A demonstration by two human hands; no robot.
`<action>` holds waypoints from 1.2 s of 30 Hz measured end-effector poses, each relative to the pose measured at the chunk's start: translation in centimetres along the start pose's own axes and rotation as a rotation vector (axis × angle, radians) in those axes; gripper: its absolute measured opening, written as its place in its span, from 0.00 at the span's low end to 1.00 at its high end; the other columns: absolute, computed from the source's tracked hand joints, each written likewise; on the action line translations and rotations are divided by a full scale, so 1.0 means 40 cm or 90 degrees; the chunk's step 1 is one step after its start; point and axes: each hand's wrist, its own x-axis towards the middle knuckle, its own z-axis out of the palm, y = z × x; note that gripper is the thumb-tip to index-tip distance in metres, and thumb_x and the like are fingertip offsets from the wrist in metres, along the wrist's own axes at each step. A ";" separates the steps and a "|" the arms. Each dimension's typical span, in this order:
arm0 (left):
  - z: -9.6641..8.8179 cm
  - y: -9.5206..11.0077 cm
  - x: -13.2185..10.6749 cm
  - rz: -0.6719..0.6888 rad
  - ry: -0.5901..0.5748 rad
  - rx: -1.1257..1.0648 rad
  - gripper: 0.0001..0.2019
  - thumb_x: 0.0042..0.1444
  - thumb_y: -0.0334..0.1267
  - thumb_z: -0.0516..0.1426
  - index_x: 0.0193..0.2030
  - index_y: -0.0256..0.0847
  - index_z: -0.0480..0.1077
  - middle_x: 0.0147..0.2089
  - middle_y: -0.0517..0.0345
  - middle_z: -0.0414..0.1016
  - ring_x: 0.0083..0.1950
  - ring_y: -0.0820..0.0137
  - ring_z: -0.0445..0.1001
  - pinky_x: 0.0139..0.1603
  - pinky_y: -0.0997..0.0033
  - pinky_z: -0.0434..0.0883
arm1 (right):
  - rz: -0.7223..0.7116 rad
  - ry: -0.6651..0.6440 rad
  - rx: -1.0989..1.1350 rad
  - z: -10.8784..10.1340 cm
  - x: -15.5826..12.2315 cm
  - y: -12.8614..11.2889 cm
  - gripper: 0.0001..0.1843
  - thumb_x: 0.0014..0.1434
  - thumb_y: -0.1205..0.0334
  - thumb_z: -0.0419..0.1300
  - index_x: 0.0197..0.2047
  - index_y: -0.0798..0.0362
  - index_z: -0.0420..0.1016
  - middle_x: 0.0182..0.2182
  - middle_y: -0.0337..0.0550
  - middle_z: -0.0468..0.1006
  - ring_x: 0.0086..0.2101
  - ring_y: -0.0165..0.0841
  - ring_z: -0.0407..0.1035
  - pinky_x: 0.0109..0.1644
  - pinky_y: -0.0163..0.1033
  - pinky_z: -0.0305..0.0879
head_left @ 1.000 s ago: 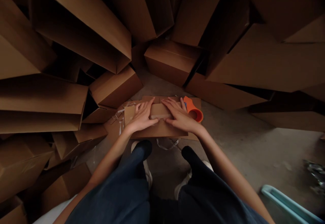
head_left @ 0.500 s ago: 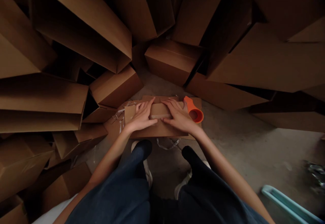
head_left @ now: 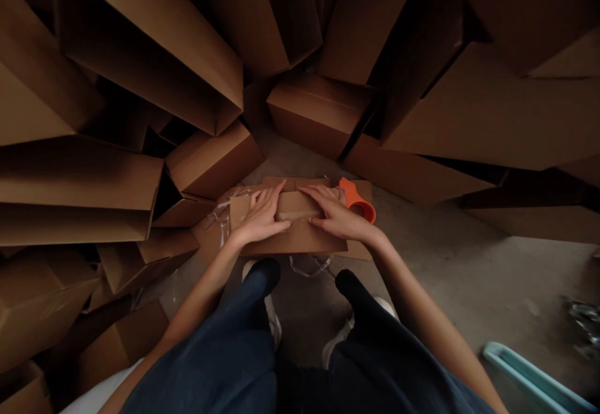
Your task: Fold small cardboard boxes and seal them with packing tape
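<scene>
**Both palms flat on a small box on the floor**

Far left of the small cardboard box [head_left: 293,239], a stack of long brown cartons [head_left: 79,182] lies piled on its sides, and more cartons [head_left: 117,339] lie lower down on that side. Just left of the box, thin clear plastic straps [head_left: 220,214] lie tangled on a flat cardboard sheet [head_left: 360,252], which shows under the box and past its right edge.

The left hand [head_left: 260,217] rests on the left half of the box top. Its fingers [head_left: 267,196] are stretched out and released, pressing flat and grasping nothing. The box sits on the concrete floor [head_left: 445,264], in front of the person's white shoes [head_left: 272,320] and dark blue trousers [head_left: 220,364]. A pale strip [head_left: 293,216] runs across the middle of its top, between the two hands.

The right hand [head_left: 335,214] lies on the right half of the box top, fingers [head_left: 319,194] likewise spread and loose, laid flat on the cardboard. Its thumb touches the near end of the pale strip.

Just right of the box, close by the right hand's knuckles, stands an orange tape dispenser [head_left: 360,202], partly hidden by that hand. Behind the box sits another closed carton [head_left: 319,111]. Well to the right, large cartons [head_left: 469,114] lean in a heap. Far right and nearer to the person than the box, a light blue plastic edge [head_left: 529,376] lies on the floor.
</scene>
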 end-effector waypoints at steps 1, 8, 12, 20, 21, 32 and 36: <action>0.000 0.000 0.000 -0.001 -0.002 -0.001 0.43 0.55 0.46 0.56 0.73 0.35 0.40 0.67 0.39 0.60 0.67 0.50 0.58 0.68 0.48 0.50 | -0.008 -0.003 0.004 -0.002 0.000 0.002 0.38 0.54 0.67 0.54 0.68 0.49 0.55 0.65 0.51 0.61 0.66 0.46 0.51 0.70 0.66 0.35; -0.002 0.004 -0.001 -0.004 -0.001 -0.003 0.43 0.55 0.47 0.56 0.73 0.38 0.41 0.68 0.39 0.59 0.68 0.50 0.58 0.68 0.47 0.50 | -0.042 -0.029 0.034 -0.011 0.001 0.025 0.45 0.52 0.69 0.54 0.72 0.45 0.48 0.69 0.49 0.55 0.68 0.45 0.46 0.70 0.66 0.34; -0.001 0.003 -0.001 0.001 0.005 -0.003 0.43 0.56 0.47 0.56 0.73 0.39 0.40 0.67 0.41 0.60 0.68 0.50 0.58 0.68 0.46 0.50 | -0.065 -0.040 0.057 -0.017 -0.002 0.042 0.46 0.52 0.71 0.52 0.73 0.42 0.45 0.71 0.46 0.52 0.69 0.45 0.44 0.70 0.66 0.35; -0.001 0.003 -0.001 0.001 0.008 0.000 0.42 0.56 0.47 0.56 0.73 0.39 0.41 0.67 0.41 0.60 0.68 0.49 0.58 0.68 0.47 0.50 | -0.084 -0.059 0.093 -0.027 -0.004 0.055 0.45 0.54 0.70 0.53 0.72 0.39 0.46 0.71 0.42 0.51 0.70 0.44 0.43 0.71 0.66 0.34; -0.002 0.004 0.000 -0.002 0.007 0.001 0.42 0.56 0.47 0.56 0.73 0.39 0.41 0.67 0.41 0.60 0.68 0.49 0.58 0.68 0.47 0.50 | -0.073 -0.048 0.087 -0.024 -0.003 0.050 0.43 0.55 0.67 0.54 0.72 0.39 0.47 0.71 0.42 0.52 0.69 0.44 0.45 0.71 0.66 0.35; 0.000 0.006 -0.001 -0.012 0.004 0.006 0.43 0.54 0.47 0.57 0.73 0.36 0.42 0.67 0.39 0.60 0.67 0.49 0.58 0.68 0.47 0.50 | -0.074 -0.026 0.077 -0.017 -0.005 0.043 0.45 0.54 0.69 0.56 0.72 0.42 0.48 0.70 0.44 0.54 0.69 0.44 0.46 0.71 0.65 0.38; -0.003 0.005 -0.003 -0.004 0.003 0.004 0.43 0.55 0.46 0.57 0.73 0.38 0.41 0.68 0.40 0.59 0.68 0.50 0.58 0.68 0.47 0.50 | -0.093 -0.045 0.094 -0.029 -0.007 0.053 0.45 0.53 0.71 0.53 0.72 0.41 0.48 0.71 0.42 0.53 0.70 0.43 0.44 0.71 0.66 0.35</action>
